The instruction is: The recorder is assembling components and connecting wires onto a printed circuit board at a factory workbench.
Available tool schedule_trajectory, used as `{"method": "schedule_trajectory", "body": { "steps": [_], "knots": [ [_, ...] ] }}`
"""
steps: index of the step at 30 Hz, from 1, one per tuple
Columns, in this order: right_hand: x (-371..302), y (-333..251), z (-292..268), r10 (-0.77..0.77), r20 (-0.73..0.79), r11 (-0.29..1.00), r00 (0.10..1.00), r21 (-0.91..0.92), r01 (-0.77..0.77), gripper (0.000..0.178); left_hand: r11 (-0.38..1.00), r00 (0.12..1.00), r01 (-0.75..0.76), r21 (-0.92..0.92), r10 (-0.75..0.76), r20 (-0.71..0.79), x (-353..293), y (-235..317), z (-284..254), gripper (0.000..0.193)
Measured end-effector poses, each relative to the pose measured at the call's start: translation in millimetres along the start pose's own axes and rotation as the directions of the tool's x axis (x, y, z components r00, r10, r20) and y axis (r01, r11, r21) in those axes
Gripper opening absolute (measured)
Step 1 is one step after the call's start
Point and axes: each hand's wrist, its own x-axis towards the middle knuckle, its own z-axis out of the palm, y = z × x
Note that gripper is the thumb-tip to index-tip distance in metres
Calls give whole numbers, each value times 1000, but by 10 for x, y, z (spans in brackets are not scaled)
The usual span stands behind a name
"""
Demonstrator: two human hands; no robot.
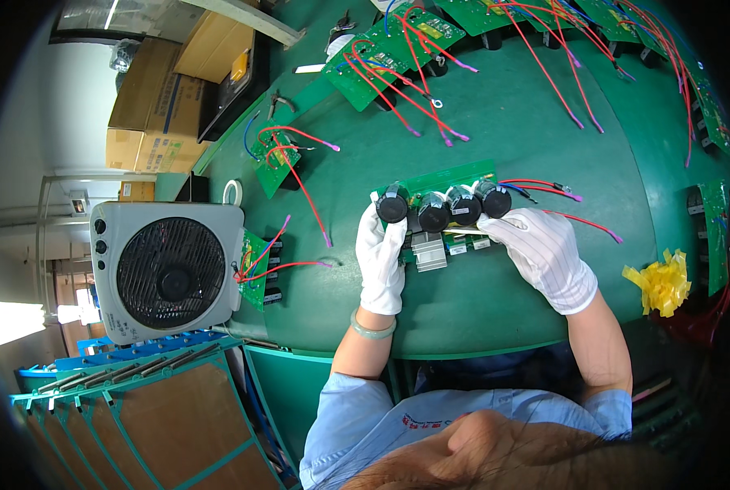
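A green circuit board (453, 177) is held in front of me, its component side toward me. Along it stand several black round capacitors (433, 216), and below them sits a silver finned heat sink (429, 251). My left hand (380, 257), in a white glove, is closed on the board's left end beside the outermost capacitor. My right hand (542, 255), gloved too, has its fingers closed at the board's right end, against the last capacitor. A thin pale strip (461, 231) lies by its fingertips; its kind is unclear. Red wires (536, 185) with purple-sleeved ends trail off to the right.
More circuit boards (373, 69) with red and blue wires line the green table's far and right edges. Two others (276, 163) lie left, near a grey box fan (173, 273). Yellow crumpled tape (660, 282) is at right. Cardboard boxes (148, 114) stand far left.
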Motion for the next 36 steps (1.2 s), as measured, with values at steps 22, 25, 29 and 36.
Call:
{"method": "schedule_trajectory", "body": {
  "steps": [22, 25, 29, 36],
  "knots": [
    [-29, -63, 16, 29, -58, 990, 998, -136, -37, 43, 1000, 999, 0, 7, 0, 40, 27, 23, 20, 46],
    [38, -69, -139, 57, 14, 990, 998, -129, -54, 39, 1000, 999, 3, 6, -3, 39, -13, 50, 28, 45],
    [-39, 192, -181, 152, -18, 982, 988, -107, -153, 31, 998, 997, 60, -3, -60, 40, 53, -49, -63, 44],
    [-56, 245, -284, 117, -32, 970, 993, -210, -121, 36, 982, 985, 151, -109, -141, 97, 127, 19, -28, 38]
  ]
}}
